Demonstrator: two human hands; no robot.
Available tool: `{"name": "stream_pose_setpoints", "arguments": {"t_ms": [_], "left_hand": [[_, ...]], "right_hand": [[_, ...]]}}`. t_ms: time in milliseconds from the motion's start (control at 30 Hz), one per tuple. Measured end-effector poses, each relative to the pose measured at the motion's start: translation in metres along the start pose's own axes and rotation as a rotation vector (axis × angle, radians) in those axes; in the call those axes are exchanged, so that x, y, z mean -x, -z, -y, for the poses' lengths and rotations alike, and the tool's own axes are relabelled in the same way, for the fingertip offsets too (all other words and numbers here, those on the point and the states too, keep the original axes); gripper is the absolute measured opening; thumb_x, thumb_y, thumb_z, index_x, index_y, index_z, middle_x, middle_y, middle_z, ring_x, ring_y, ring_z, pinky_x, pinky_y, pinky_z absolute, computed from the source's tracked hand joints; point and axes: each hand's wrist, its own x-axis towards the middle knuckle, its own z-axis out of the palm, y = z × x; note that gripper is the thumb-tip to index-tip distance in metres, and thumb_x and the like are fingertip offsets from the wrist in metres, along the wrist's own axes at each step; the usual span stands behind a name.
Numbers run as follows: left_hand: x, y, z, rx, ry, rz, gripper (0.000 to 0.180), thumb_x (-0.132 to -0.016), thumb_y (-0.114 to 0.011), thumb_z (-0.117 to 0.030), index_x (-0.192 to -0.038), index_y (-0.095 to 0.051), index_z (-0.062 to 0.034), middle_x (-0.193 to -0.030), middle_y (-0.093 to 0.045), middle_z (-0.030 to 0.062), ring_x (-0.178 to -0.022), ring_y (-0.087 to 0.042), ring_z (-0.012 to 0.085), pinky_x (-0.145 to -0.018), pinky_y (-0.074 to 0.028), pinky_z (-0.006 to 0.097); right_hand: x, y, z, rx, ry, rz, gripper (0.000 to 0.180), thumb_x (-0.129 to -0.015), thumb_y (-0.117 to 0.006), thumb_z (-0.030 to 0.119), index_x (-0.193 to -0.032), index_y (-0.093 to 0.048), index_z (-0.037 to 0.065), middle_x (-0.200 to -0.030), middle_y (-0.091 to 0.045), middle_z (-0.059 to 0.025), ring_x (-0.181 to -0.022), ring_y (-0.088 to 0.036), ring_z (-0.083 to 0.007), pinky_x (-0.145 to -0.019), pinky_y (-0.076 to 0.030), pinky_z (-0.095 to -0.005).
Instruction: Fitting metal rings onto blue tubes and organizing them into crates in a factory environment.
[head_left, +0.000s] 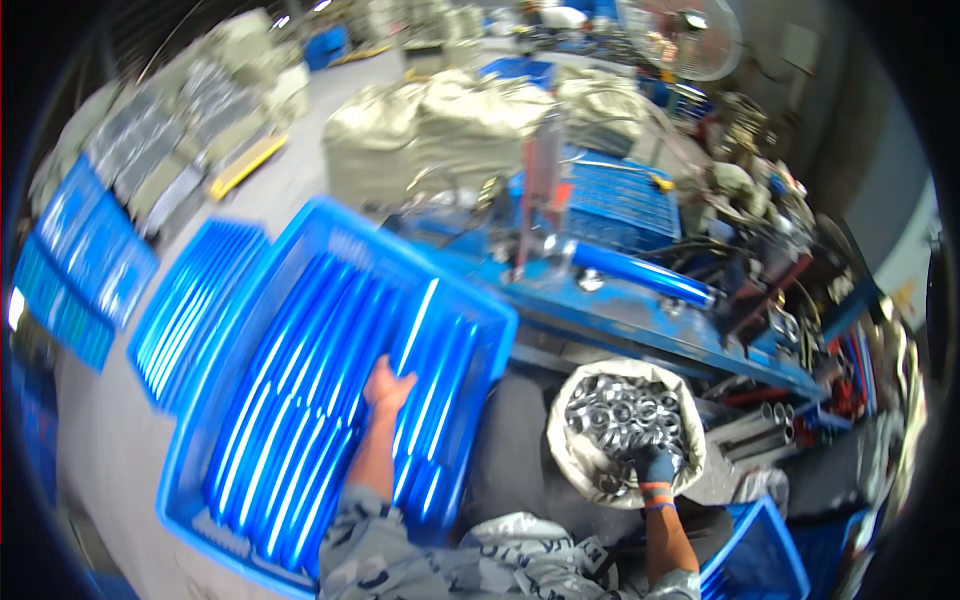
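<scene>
My left hand (388, 386), bare, reaches into a big blue crate (190, 440) and lies on the shiny blue tubes (300, 410) packed in it. Its thumb stands apart from the fingers, beside one bright blue tube (416, 325) that sits higher than those around it. My right hand (656, 466), in a dark glove with an orange cuff, dips into a whitish sack (562, 450) of silvery metal rings (622, 408). Its fingertips are hidden among the rings, so I cannot see what they hold.
Beyond the sack runs a blue workbench (640, 315) with a blue tube (645, 275) lying on it in a fixture. More tubes fill a second crate (200, 300) at left. Full sacks (450, 130) stand behind. A smaller blue crate (765, 550) is at lower right.
</scene>
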Motion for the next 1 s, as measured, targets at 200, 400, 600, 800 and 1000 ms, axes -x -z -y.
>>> {"name": "stream_pose_setpoints", "arguments": {"t_ms": [200,400,600,800,1000], "left_hand": [[0.033,0.049,-0.114,0.168,-0.417,-0.152,0.088,-0.081,-0.095,-0.039,-0.155,-0.065,-0.0025,-0.140,-0.078,0.0278,-0.132,-0.075,0.0462,-0.115,-0.059,0.053],[0.130,0.095,-0.250,0.196,-0.941,0.286,0.067,-0.082,-0.091,-0.017,-0.144,-0.070,-0.0060,-0.127,-0.082,0.0205,-0.114,-0.082,0.0413,-0.099,-0.065,0.048],[0.178,0.138,-0.313,0.011,-1.239,0.529,0.066,-0.077,-0.087,-0.013,-0.141,-0.073,-0.0099,-0.116,-0.079,0.0149,-0.107,-0.079,0.0392,-0.092,-0.064,0.048],[0.179,0.156,-0.322,-0.100,-1.309,0.610,0.073,-0.073,-0.087,-0.015,-0.144,-0.072,-0.0111,-0.108,-0.074,0.0125,-0.103,-0.076,0.0367,-0.090,-0.062,0.048],[0.178,0.155,-0.321,-0.117,-1.356,0.598,0.074,-0.072,-0.087,-0.016,-0.145,-0.073,-0.0119,-0.107,-0.074,0.0118,-0.102,-0.075,0.0362,-0.088,-0.062,0.048]], "right_hand": [[0.007,0.000,0.021,-0.613,-0.117,0.009,0.022,-0.107,-0.084,0.022,-0.102,-0.075,0.002,-0.085,-0.071,-0.0033,-0.077,-0.058,-0.0126,-0.070,-0.050,-0.0376],[0.046,0.057,0.121,-1.725,-0.275,0.090,0.044,-0.111,-0.078,0.033,-0.149,-0.071,0.012,-0.141,-0.076,-0.0093,-0.136,-0.073,-0.0329,-0.115,-0.060,-0.0594],[0.065,0.103,0.208,-1.790,0.019,0.208,0.052,-0.109,-0.083,0.029,-0.158,-0.067,0.019,-0.148,-0.076,-0.0082,-0.137,-0.074,-0.0317,-0.110,-0.066,-0.0555],[0.068,0.126,0.234,-1.551,-0.010,0.113,0.057,-0.103,-0.079,0.002,-0.157,-0.065,0.005,-0.135,-0.076,-0.0079,-0.118,-0.077,-0.0182,-0.106,-0.068,-0.0433],[0.066,0.139,0.240,-1.229,0.023,0.128,0.065,-0.100,-0.079,-0.006,-0.162,-0.062,-0.001,-0.145,-0.075,-0.0093,-0.126,-0.074,-0.0188,-0.112,-0.061,-0.0367]]}}
